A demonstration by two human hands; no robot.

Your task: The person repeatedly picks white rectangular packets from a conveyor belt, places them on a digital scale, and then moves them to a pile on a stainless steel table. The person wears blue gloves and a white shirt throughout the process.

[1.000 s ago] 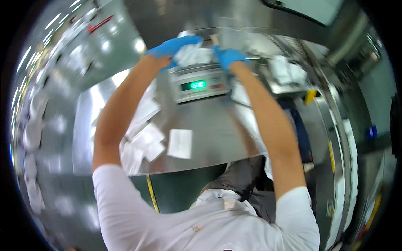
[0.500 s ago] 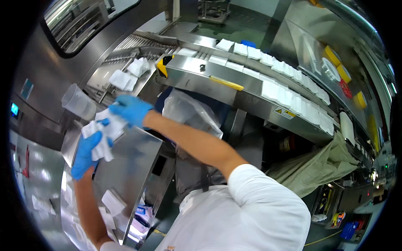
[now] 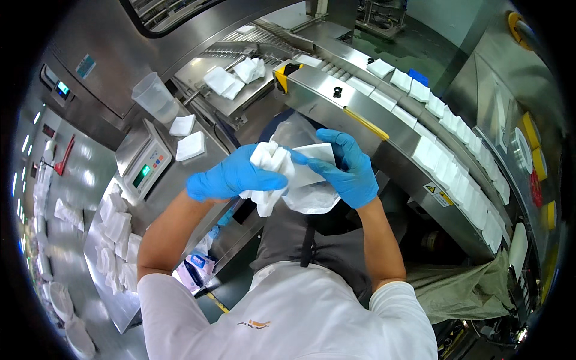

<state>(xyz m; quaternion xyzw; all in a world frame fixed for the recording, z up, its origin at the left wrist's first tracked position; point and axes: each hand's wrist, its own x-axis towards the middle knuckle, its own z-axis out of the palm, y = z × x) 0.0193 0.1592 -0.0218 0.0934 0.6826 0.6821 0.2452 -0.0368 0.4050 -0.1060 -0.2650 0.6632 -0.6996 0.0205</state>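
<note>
Both my hands wear blue gloves and are raised in front of my body. My left hand [image 3: 219, 177] is closed around a crumpled bunch of white wipes [image 3: 271, 161]. Against that bunch, my right hand [image 3: 353, 171] pinches a flat folded wipe [image 3: 315, 157] between thumb and fingers. Two folded wipe stacks [image 3: 191, 146] lie on the steel table to the left, beside a digital scale [image 3: 143, 174] with a lit green display. A clear plastic bag [image 3: 312, 199] hangs open below my hands.
A clear plastic jug [image 3: 156, 98] stands behind the scale. More wipes [image 3: 228, 81] rest near the rollers, and a heap of them [image 3: 117, 240] covers the table's near left. On the right, a steel-sided conveyor [image 3: 384, 135] carries rows of folded wipe stacks.
My hands have come from above the left table to in front of my body, still holding wipes. Two folded stacks now show beside the scale. The view has shifted leftward.
</note>
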